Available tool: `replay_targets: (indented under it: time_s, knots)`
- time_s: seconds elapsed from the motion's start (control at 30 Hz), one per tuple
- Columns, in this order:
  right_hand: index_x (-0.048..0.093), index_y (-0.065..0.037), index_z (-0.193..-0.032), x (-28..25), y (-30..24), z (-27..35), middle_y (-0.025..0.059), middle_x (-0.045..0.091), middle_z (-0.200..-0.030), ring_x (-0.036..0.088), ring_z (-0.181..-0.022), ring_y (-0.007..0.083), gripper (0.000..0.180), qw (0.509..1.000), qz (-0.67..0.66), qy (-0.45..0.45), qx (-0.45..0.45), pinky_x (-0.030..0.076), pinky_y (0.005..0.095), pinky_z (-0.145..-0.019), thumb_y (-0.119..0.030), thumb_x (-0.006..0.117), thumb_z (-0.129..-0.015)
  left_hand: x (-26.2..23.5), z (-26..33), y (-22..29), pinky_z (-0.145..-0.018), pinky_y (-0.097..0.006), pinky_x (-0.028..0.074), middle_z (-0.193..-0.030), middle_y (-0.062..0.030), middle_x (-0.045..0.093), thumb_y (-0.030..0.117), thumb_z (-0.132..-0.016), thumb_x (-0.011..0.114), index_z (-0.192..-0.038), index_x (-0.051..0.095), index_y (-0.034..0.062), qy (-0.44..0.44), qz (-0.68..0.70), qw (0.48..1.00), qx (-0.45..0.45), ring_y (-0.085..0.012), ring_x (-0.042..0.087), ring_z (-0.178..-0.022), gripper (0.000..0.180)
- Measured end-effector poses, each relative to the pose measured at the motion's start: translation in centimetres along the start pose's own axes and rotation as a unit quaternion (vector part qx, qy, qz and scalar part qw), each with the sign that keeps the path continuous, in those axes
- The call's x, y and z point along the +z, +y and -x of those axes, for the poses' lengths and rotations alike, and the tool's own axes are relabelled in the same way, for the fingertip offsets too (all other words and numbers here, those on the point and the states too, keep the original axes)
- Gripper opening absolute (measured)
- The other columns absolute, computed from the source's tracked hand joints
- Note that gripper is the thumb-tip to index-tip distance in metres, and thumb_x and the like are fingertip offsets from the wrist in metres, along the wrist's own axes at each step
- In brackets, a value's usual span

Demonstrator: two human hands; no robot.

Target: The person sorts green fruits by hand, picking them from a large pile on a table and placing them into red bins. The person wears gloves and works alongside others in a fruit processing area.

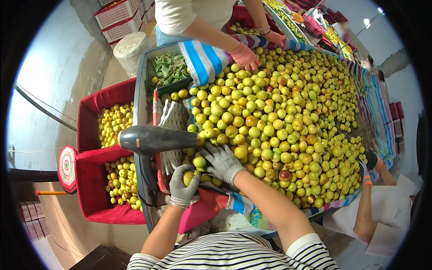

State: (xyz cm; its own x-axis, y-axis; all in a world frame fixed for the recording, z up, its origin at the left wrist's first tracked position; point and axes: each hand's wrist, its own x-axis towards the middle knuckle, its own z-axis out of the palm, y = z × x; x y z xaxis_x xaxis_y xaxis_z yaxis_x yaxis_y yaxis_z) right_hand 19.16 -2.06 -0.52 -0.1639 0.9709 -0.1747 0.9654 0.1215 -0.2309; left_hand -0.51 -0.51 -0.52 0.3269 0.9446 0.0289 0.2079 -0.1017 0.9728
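Note:
A big pile of yellow-green jujubes point(270, 130), some with brown patches, covers the table in front of me. My left hand point(183, 186), in a grey striped glove, is closed round a jujube point(187, 178) at the near left edge of the pile. To its right, my right hand point(222, 165), gloved in grey, lies over the jujubes with its fingers stretched out and apart. No held fruit shows in it, though its palm side is hidden. A dark hair dryer point(157, 138) lies just beyond my hands, its nozzle pointing at the pile.
Two red-lined crates point(85, 180) of jujubes stand at the left. Green leaves point(168, 69) fill a far-left corner. A person's pink-gloved hand point(245, 56) touches the far side of the pile; another person's gloved hand point(365, 173) is at the right. Striped cloth point(204, 60) lines the table.

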Motion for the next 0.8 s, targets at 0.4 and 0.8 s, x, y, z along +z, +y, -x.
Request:
replay_targets:
  time_s: [0.4,0.8]
  knots:
    - [0.04,-0.012,-0.143,-10.8,16.3,-1.3,0.0152,0.041,-0.146,0.04,-0.134,0.0282,0.067,0.948,0.16,0.092,0.26,0.024,0.0463,-0.116,-0.045,0.061,-0.089,0.3,-0.3,1.3,-0.077,-0.033,0.053,-0.093,-0.0155,0.064,0.013,-0.077,0.077,-0.107,0.06,0.0001,-0.059,-0.148,0.985,0.062,-0.0272,0.065,-0.083,0.037]
    - [0.05,-0.006,-0.131,-4.7,9.3,-3.1,0.0114,0.056,-0.126,0.046,-0.122,0.0277,0.051,0.975,0.075,0.155,0.138,0.039,0.0406,-0.106,-0.029,0.062,-0.088,0.7,-0.5,1.5,-0.073,-0.037,0.055,-0.094,-0.0156,0.065,0.023,-0.076,0.078,-0.104,0.061,0.0034,-0.064,-0.205,0.974,0.065,-0.0335,0.067,-0.081,0.038]
